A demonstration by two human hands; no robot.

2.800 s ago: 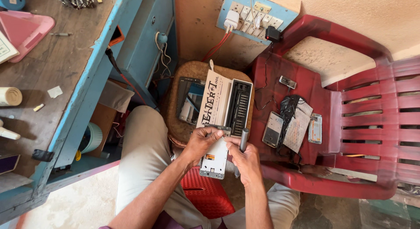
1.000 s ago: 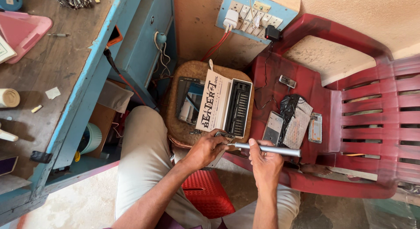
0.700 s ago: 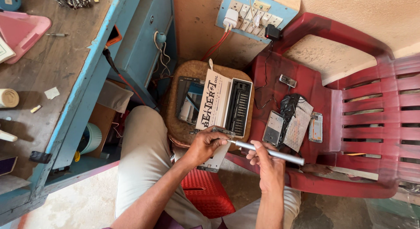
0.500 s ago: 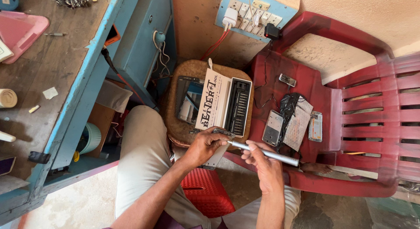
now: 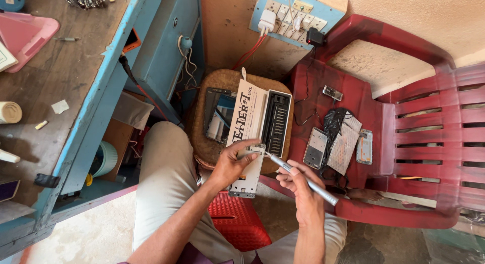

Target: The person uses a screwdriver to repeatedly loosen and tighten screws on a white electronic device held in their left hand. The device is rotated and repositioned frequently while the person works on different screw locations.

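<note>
Since a moment ago our right hand [image 5: 303, 186] has brought the slim silver screwdriver [image 5: 302, 178], pinched in its fingers, onto the white phone frame [image 5: 249, 169] that our left hand [image 5: 230, 165] grips; we judge a screw is being worked, needing steady pressure.

The left hand [image 5: 230, 165] covers one long edge of the pale, opened phone body [image 5: 247, 170], and the tip of the slim silver screwdriver [image 5: 303, 178] is too small to make out where it meets it. The red plastic chair [image 5: 404, 143] runs off the right edge. The bits in the open black bit case [image 5: 275, 122] are too small to tell apart.
</note>
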